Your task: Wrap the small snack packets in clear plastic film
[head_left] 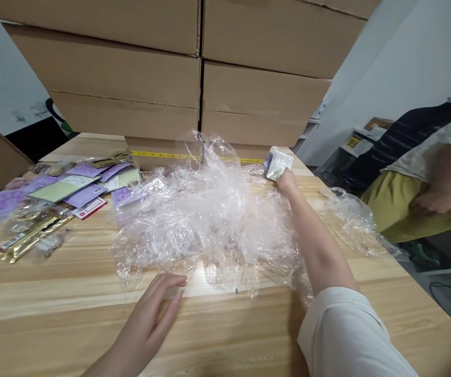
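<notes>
My right hand (287, 182) reaches to the far right of the table and is closed on the near edge of a pale green plastic-wrapped packet (279, 163). Something purple shows at that packet's left side. A large crumpled heap of clear plastic wrap (213, 214) fills the middle of the table, left of my right forearm. My left hand (160, 303) hovers near the heap's front edge, thumb and fingers apart, with nothing in it.
Purple and green packets (66, 187) and a gold packet (33, 235) lie piled at the left. Stacked cardboard boxes (131, 78) wall off the back. More clear wrap (353, 220) lies at the right edge, beside another person (417, 178).
</notes>
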The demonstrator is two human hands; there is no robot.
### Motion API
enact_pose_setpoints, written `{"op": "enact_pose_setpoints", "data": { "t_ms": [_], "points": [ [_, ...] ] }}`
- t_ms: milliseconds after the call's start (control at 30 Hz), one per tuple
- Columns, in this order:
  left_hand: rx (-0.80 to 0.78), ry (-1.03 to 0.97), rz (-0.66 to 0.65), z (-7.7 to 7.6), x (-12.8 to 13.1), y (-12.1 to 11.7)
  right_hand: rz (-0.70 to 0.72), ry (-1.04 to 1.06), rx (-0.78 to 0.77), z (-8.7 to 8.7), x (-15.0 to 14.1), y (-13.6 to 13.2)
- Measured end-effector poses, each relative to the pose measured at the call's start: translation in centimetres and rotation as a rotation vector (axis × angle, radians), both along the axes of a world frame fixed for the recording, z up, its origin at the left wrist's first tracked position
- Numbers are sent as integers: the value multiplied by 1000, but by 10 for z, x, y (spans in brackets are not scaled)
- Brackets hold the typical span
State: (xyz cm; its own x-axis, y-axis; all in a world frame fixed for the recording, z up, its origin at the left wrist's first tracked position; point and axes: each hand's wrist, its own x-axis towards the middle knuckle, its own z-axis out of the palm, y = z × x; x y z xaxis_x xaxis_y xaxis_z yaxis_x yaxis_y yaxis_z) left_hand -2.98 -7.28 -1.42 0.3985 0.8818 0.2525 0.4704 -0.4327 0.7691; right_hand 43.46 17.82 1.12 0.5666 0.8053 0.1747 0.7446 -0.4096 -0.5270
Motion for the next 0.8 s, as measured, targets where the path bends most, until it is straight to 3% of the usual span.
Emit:
{"op": "enact_pose_setpoints", "data": {
  "t_ms": [100, 200, 333, 400, 500, 600, 667, 733, 800],
  "points": [
    [46, 29, -68, 5, 2, -1, 88, -89, -51, 25, -27, -22],
    [73, 21, -115, 8, 5, -5, 265, -130, -67, 40, -75, -64],
    [6, 8, -131, 8, 6, -11, 568, -282, -148, 37, -153, -128],
    [-41, -14, -139, 7, 6, -12, 619, -405, -263, 32, -180, -148],
    [-119, -44, -134, 8, 7, -12, 589, -475, -350, 32, -193, -158],
    [-187, -61, -109, 10, 8, -13, 521, -469, -318, 44, -182, -156],
    [-190, -79, -103, 12, 8, -13, 429, -479, -193, 54, -173, -159],
    [-168, -121, -118, 11, 8, -14, 339, -491, 83, 59, -174, -169],
    [-165, -210, -167, 10, 8, -15, 384, -498, 378, 56, -188, -187]
  ]
}}
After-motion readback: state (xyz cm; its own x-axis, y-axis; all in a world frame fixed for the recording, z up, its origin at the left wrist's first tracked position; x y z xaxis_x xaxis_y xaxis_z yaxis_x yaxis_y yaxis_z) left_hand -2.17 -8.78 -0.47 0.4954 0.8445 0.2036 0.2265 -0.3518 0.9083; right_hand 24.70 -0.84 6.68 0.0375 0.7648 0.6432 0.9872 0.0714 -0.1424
